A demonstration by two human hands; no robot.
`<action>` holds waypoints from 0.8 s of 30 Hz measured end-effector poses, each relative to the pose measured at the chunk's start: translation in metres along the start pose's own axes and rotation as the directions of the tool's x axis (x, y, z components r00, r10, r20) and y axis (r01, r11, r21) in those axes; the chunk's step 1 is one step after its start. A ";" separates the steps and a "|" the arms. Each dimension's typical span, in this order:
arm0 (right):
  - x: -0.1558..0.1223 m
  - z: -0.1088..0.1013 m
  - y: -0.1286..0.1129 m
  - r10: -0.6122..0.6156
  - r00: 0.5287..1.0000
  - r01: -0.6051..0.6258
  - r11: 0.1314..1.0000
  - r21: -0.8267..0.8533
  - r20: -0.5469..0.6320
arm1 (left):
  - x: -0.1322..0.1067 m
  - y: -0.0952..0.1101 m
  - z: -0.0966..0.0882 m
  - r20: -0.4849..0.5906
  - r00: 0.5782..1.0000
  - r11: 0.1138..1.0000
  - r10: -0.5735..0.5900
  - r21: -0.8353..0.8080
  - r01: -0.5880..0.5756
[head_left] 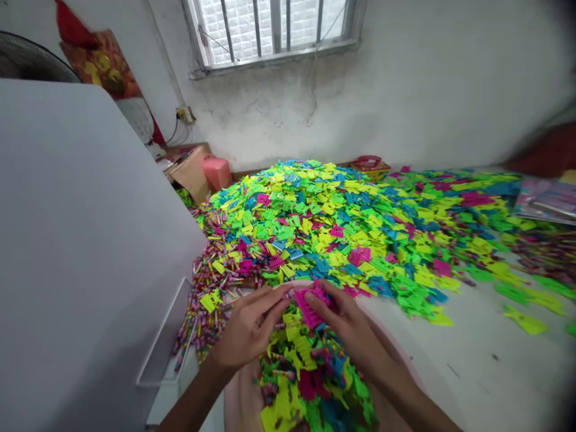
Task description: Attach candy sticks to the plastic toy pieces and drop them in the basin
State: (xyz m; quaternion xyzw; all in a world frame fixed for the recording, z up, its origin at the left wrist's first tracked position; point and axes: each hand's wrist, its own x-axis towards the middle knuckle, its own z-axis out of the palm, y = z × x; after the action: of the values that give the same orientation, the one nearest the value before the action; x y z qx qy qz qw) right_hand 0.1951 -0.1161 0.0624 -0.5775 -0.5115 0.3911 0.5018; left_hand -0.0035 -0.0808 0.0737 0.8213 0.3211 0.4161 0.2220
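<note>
Right hand (344, 318) gripping a ridged magenta plastic piece (309, 310), left hand (247, 327) pinching a small pinkish stick (288, 294), pale pink tub (238, 399) near, neon plastic heap (315, 222) far

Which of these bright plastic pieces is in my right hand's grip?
The magenta piece, held up in your right hand over the pink tub. The other pieces lie loose, in the tub or on the white surface beyond.

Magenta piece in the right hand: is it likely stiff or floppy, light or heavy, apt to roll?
The magenta piece is probably fairly stiff, since it shows no obvious sag in the right hand. It seems light for its size, being small and held by the fingers. Its flattish shape suggests sliding rather than rolling.
</note>
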 end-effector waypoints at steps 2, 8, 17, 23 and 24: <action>-0.002 0.002 -0.001 0.022 0.998 -0.025 0.999 0.048 0.066 | -0.005 -0.005 0.001 0.014 0.999 0.999 0.035 0.016 -0.035; -0.004 0.008 0.006 0.025 0.994 -0.034 0.997 0.076 0.111 | -0.011 -0.017 0.004 0.094 0.991 0.990 0.094 0.095 -0.103; -0.005 0.021 0.018 -0.008 0.998 0.005 0.999 -0.048 -0.059 | -0.021 -0.007 0.034 0.091 0.996 0.747 -0.013 0.663 -0.051; -0.009 0.023 0.011 0.018 1.000 -0.017 1.000 -0.006 0.013 | -0.023 -0.014 0.031 0.166 0.985 0.765 0.051 0.627 -0.146; -0.009 0.023 0.010 0.017 1.000 -0.017 1.000 0.002 0.020 | -0.023 -0.014 0.030 0.188 0.981 0.769 0.056 0.618 -0.162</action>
State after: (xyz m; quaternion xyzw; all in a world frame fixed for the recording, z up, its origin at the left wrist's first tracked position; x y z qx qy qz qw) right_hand 0.1732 -0.1210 0.0476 -0.5776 -0.5109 0.4016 0.4940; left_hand 0.0056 -0.0903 0.0357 0.8957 0.3749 0.2299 -0.0655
